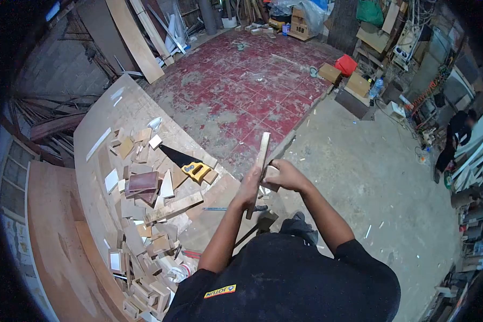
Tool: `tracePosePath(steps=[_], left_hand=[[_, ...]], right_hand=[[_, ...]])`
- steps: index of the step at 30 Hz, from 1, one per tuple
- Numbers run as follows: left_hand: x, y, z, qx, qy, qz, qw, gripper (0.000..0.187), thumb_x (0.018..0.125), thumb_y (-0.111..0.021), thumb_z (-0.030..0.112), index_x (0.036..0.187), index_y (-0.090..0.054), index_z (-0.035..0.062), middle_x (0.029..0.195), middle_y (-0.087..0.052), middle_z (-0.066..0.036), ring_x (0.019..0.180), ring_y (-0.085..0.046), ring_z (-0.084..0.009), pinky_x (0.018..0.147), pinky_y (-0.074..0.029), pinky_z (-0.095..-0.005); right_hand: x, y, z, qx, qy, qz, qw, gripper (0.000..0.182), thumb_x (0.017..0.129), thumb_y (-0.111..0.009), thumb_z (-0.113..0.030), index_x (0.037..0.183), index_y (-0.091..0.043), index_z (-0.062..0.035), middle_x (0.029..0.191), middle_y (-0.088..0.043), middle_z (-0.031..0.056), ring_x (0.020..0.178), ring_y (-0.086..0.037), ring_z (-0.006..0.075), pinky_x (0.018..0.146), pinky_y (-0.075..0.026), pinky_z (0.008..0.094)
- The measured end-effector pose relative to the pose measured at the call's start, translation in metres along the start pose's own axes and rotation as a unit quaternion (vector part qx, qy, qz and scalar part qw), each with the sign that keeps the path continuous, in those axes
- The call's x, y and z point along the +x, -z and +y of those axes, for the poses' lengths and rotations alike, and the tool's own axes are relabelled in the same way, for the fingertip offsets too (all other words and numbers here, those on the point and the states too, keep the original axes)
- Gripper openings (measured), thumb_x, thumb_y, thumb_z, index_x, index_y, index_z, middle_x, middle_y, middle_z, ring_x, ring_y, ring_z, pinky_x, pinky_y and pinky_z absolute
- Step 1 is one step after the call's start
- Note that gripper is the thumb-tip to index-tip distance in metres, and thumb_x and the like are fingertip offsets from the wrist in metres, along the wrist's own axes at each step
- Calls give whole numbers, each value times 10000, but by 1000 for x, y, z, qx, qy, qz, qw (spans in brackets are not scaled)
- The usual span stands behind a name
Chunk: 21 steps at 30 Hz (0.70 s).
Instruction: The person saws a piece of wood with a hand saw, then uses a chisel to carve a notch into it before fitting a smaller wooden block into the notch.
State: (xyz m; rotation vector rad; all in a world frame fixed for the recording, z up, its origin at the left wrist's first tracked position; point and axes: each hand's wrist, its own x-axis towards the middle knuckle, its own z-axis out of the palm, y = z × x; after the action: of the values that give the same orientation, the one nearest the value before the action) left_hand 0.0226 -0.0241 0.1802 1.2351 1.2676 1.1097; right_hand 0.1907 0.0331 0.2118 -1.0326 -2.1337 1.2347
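My left hand (248, 188) is closed around a narrow wooden strip (264, 147), which points up and away from me. Close beside it on the right, my right hand (288, 176) grips a small wooden block (272, 175) against or very near the strip; actual contact is hard to make out. To the left, a handsaw (197, 171) with a yellow handle and dark blade lies among wood offcuts. A thin blue rod-like tool (220, 209) with a dark end rests below my left hand.
A large wooden worktable (99, 102) carries several offcuts (143, 182) on my left. Long boards (136, 43) lean at the back. Cardboard boxes (358, 84) and a red bag (346, 65) stand right of the tiled floor (225, 91). Another person (456, 137) is at the far right.
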Motion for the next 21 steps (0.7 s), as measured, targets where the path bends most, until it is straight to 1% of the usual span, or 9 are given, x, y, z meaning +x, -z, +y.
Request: tracePosePath(steps=[4, 5, 8, 10, 12, 15, 18, 20, 21], left_hand=[[5, 0, -8, -61, 15, -49, 997, 559, 1002, -329, 458, 1298, -464, 3, 1109, -573, -102, 1040, -508, -187, 924, -397, -348], [4, -2, -9, -61, 14, -48, 997, 559, 1002, -329, 458, 1298, -464, 3, 1109, -573, -102, 1040, -508, -187, 924, -397, -348], [-7, -9, 2, -49, -2, 25, 998, 559, 1000, -327, 478, 1288, -477, 23, 1010, -574, -65, 948, -506, -150, 874, -407, -319], [-9, -9, 3, -55, 97, -27, 993, 546, 996, -329, 505, 1242, -506, 51, 913, -537, -18, 851, -470, -102, 792, -407, -273], [-4, -11, -4, -74, 55, 0, 996, 515, 992, -341, 521, 1167, -528, 73, 848, -487, 23, 794, -435, -74, 720, -393, -251], [2, -8, 7, -191, 95, 44, 976, 428, 991, -376, 505, 988, -532, 106, 774, -477, 35, 690, -459, -71, 597, -400, -244], [6, 10, 13, -163, 83, 51, 982, 409, 991, -383, 498, 957, -525, 116, 777, -499, 23, 677, -481, -72, 564, -403, -249], [7, 16, 18, -213, 60, 26, 975, 421, 991, -390, 491, 976, -530, 95, 769, -492, 26, 694, -491, -70, 579, -418, -262], [6, 21, 21, -133, 57, -9, 989, 434, 990, -395, 487, 1013, -534, 77, 786, -512, 18, 722, -504, -80, 615, -435, -275]], right_hand=[[7, 13, -3, 117, -74, -9, 990, 345, 725, -743, -125, 1021, -641, 19, 909, -672, 86, 841, -615, 160, 774, -489, 314], [8, 19, -5, 64, -63, 48, 995, 288, 737, -740, -112, 981, -644, 6, 848, -657, 47, 770, -604, 127, 712, -492, 284], [19, 32, -12, 231, -97, 167, 954, 197, 769, -718, -121, 879, -582, -32, 744, -625, 38, 612, -579, 107, 542, -465, 271], [23, 26, -15, 230, -88, 191, 950, 228, 800, -717, -146, 892, -546, -28, 752, -620, 55, 625, -577, 123, 545, -462, 277], [25, 6, 1, 190, -29, 261, 946, 265, 810, -723, -179, 884, -523, -21, 755, -606, 63, 648, -575, 131, 558, -464, 283], [11, -14, -11, 148, -26, 232, 961, 293, 807, -730, -190, 885, -507, -17, 764, -603, 77, 686, -586, 137, 585, -476, 296], [-10, -30, -22, 189, -83, 126, 970, 327, 798, -743, -224, 904, -526, -3, 781, -621, 99, 719, -610, 169, 625, -492, 327], [-13, -47, 1, 106, -30, 97, 989, 330, 754, -743, -216, 924, -577, 13, 782, -642, 105, 727, -624, 182, 638, -502, 328], [-13, -45, 2, 81, -45, 66, 993, 362, 749, -727, -175, 1025, -592, 18, 864, -660, 107, 812, -626, 181, 732, -498, 322]])
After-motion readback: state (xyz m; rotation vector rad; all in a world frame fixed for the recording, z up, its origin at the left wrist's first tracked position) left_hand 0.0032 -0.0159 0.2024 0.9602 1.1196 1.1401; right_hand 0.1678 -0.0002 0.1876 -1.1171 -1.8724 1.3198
